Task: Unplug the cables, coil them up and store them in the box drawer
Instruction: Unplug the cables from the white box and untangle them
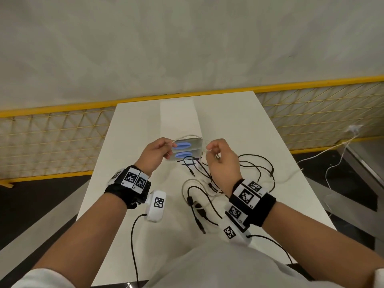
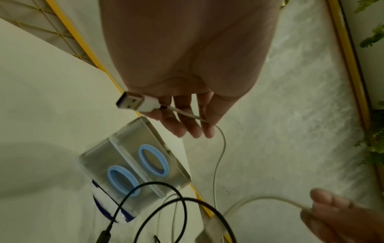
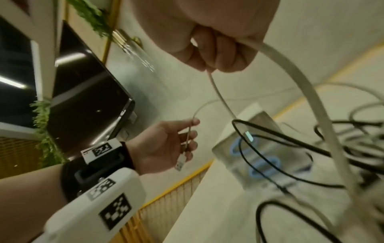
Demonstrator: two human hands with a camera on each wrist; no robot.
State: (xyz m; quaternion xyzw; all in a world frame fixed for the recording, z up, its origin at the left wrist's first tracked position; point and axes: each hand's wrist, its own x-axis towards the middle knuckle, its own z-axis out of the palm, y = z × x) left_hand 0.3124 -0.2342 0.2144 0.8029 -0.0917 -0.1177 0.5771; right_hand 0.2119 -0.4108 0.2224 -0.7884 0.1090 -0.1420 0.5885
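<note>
A thin white cable (image 2: 220,152) spans between both hands above the table. My left hand (image 1: 158,151) grips its end just behind the white USB plug (image 2: 135,102), the plug sticking out free. My right hand (image 1: 218,151) pinches the same cable (image 3: 218,92) further along, with a loop of it arching over that hand. Beyond the hands stands a clear two-drawer box (image 1: 187,149) with blue oval handles (image 2: 152,160), both drawers closed. Several black cables (image 1: 255,169) lie tangled on the table to the right of the box.
The white table (image 1: 239,125) is narrow, with a yellow mesh fence (image 1: 52,142) behind it. More black and white cables (image 1: 199,204) lie between my wrists. A white cord (image 1: 332,163) trails off the table's right side to the floor.
</note>
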